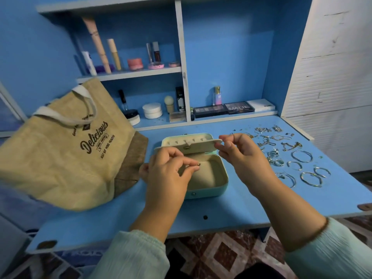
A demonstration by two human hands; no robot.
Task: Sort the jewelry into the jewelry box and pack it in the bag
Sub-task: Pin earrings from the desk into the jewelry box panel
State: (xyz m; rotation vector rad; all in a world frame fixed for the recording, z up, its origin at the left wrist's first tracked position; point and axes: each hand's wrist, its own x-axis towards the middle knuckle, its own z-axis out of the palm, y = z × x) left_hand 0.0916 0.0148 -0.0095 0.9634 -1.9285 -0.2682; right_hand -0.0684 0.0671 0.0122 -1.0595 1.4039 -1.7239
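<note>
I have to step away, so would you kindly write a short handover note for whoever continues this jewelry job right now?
Left hand: pinches a small gold piece over the open jewelry box.
Right hand: fingers curled, raised beside the box lid; whether it holds anything cannot be told.
Jewelry: hoops, rings and chains lie spread on the desk, right of the box.
Bag: stands left of the box.
Done: box opened; its visible compartment looks empty.
Left: sort the jewelry into the box, close it, pack it in the bag.

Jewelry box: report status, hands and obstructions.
Left hand pinches small gold piece over open jewelry box. Right hand curled, contents unclear. Nothing blocking box.
</note>
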